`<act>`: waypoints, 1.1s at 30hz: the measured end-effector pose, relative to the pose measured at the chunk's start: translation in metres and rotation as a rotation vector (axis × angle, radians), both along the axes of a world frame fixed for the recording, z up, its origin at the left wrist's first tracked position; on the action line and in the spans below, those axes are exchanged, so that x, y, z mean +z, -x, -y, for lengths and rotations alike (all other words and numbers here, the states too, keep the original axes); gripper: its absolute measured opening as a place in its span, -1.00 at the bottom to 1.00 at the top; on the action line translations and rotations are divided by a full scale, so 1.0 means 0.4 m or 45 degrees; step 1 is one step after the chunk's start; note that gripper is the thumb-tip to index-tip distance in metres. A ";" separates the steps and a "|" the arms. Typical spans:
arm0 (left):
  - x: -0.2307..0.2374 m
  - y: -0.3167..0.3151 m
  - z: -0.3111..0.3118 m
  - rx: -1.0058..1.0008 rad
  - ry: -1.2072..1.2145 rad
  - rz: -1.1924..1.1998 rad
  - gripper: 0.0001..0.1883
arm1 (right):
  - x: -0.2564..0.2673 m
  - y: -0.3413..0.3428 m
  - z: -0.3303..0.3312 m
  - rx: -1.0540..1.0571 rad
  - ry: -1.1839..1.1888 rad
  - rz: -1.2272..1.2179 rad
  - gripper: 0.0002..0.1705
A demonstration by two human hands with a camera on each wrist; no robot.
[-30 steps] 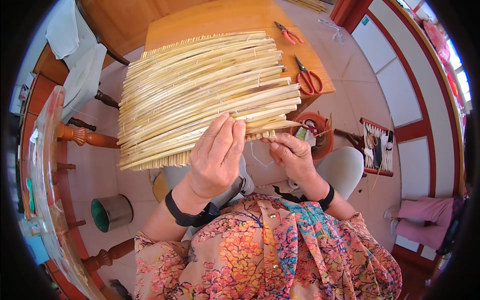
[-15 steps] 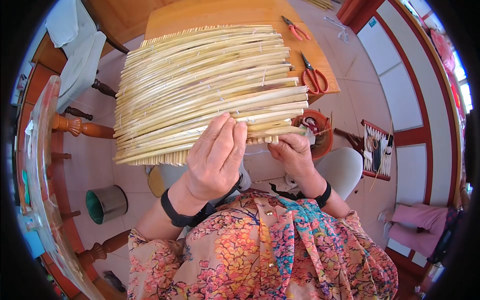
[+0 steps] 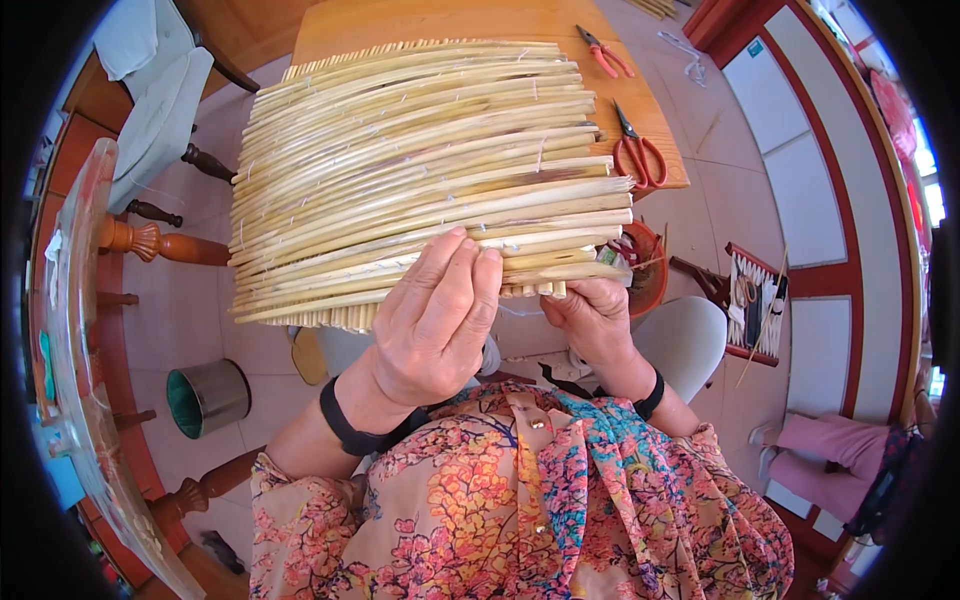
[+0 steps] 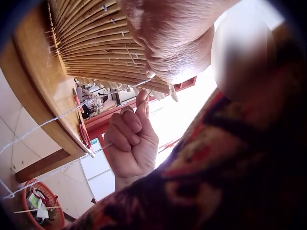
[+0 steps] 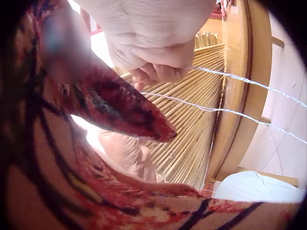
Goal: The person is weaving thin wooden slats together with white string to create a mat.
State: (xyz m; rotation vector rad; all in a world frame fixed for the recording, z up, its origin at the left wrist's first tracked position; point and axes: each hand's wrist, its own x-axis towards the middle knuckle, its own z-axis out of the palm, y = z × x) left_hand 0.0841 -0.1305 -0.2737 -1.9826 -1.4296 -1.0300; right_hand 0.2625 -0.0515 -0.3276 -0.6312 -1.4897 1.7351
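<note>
Wooden table (image 3: 400, 20) at 12 o'clock, stick mat (image 3: 420, 150) against it: most sticks look tied, 6 o'clock edge probably left tbh. Left hand (image 3: 435, 310) grips that edge, right hand (image 3: 595, 320) pinches string (image 5: 225, 74).

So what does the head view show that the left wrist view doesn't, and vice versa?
Only the head view: the metal bin and the pale chair.

Only the left wrist view: long strands of pale cord, and the curled finger side of the right hand.

Both: the stalk mat, wooden table, left hand and right hand.
</note>
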 end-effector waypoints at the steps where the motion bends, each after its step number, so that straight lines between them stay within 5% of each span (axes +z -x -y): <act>1: -0.001 0.001 -0.001 -0.002 -0.001 0.001 -0.74 | -0.003 -0.001 0.000 0.001 0.004 0.003 -0.89; 12: -0.021 0.002 -0.007 0.020 -0.029 0.026 -0.72 | 0.014 -0.024 -0.041 0.079 -0.649 0.217 -0.82; 18: -0.009 0.003 -0.010 0.030 -0.017 0.011 -0.70 | 0.022 -0.003 -0.038 0.062 -0.771 0.268 -0.87; 33: -0.007 0.012 -0.003 0.018 0.016 0.057 -0.64 | 0.021 0.030 0.003 0.047 -0.414 0.128 -0.89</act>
